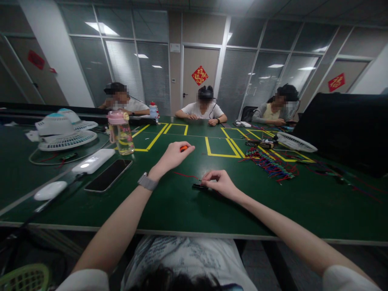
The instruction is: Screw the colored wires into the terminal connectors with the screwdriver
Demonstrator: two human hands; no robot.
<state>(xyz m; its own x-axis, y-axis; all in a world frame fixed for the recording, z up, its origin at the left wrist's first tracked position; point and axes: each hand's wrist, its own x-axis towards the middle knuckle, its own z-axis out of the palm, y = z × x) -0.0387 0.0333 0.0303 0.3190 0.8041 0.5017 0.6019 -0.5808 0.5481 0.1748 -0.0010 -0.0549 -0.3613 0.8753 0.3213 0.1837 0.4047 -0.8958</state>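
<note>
White shirt front (184,262) is seen nearest the camera, just below the edge of the green table (169,210). On the tabletop ahead, a small black part (197,186) is pinched near its right end by the right hand (222,185): thumb and index narrow, other fingers curled. Red wire (188,175) is seen running left from there, toward the left wrist. An orange item (183,148) is held in the closed left hand (175,154), farther out and apart from the part; it's mostly covered by fingers, so type can't be confirmed, tool handle maybe.

Step in hand, as judged: part and wire being positioned by the right hand, orange item held off to the side. For the next move, a steady pinch and some wire slack would be called for. Wired boards (269,163) are bunched at the right, well apart from both hands.
</note>
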